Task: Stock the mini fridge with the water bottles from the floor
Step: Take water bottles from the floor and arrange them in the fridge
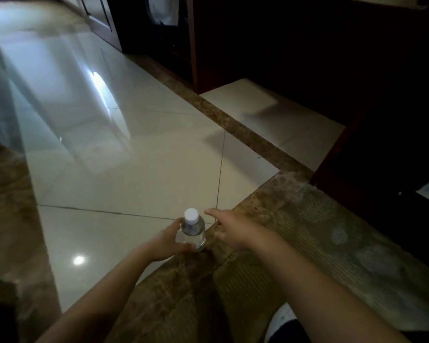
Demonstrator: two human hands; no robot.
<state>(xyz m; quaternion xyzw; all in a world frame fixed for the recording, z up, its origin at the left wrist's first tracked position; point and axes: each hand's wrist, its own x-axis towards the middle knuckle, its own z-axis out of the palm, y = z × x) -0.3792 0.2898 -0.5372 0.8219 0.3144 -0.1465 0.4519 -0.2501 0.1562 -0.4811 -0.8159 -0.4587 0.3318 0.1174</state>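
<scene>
Left hand (167,240) grip around water bottle (193,230)

Below me, glossy pale floor tiles (134,174) fill mid-frame, crossed by a brown marble border strip (233,122). Dark wooden cabinetry (307,45) looms at upper right.

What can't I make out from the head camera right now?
- Mini fridge: not identifiable; the dark cabinets at upper right are too dim.
- Water bottle: base hidden by the left hand, so floor contact is unclear.
- Other bottles: none in frame.
- Right hand: open beside the bottle; contact unclear through blur.
</scene>
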